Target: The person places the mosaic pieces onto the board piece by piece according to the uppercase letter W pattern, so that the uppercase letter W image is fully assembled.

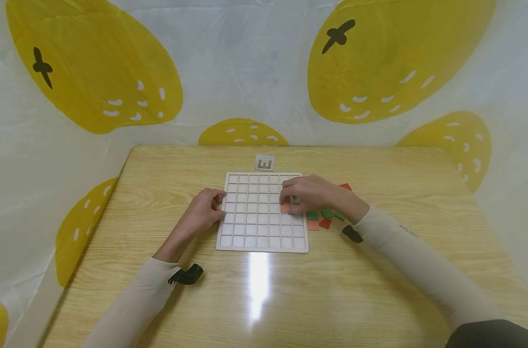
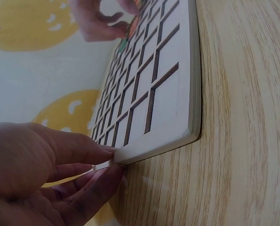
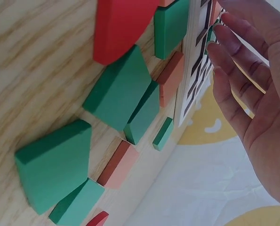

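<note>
White gridded board (image 1: 250, 217); red, green, perhaps salmon tiles (image 3: 121, 89)

L hand (image 1: 200, 210) touches L edge of grid board (image 1: 250, 218), approx. ctr frame. R hand (image 1: 308, 193) at orange tile (image 1: 285, 208), R of ctr. Patterned card (image 1: 264, 163) just above ctr.

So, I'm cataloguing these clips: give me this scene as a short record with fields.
Surface: wood-grain table
Base: gridded board, lying flat
Left hand: touching the board's left edge
Right hand: over the board's right side, by an orange piece; grip unclear
Loose pieces: red, green, orange, right of the board
Card: small, patterned, beyond the board
</note>
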Demonstrator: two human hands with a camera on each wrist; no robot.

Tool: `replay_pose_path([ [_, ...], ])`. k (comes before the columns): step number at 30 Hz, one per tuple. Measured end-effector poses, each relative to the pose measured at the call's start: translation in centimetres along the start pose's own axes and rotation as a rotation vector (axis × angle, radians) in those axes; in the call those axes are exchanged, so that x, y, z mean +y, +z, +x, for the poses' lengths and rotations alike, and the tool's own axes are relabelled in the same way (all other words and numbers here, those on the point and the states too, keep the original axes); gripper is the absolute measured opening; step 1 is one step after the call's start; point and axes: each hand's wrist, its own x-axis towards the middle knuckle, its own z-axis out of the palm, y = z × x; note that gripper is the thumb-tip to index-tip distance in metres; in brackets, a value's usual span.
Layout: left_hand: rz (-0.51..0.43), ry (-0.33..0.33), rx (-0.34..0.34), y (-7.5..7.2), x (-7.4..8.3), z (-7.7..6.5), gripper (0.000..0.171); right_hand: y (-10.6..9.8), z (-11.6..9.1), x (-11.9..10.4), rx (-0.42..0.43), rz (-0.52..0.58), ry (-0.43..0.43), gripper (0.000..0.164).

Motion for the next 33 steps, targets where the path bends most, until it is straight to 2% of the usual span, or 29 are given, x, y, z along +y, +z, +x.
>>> replay_pose_path([
  [7,0.000,-0.010,-0.007,0.0,0.0,0.1,0.054,-0.2,-0.6,0.1,0.029,0.018,-0.007,0.019],
  [24,0.003,-0.027,-0.009,0.0,0.2,0.1,0.054,-1.0,-3.2,0.2,-0.011,0.034,0.076,0.022],
  [33,-0.005,-0.029,-0.017,0.0,0.3,0.1,0.054,-0.9,-4.5,0.4,0.009,0.038,0.090,0.022],
])
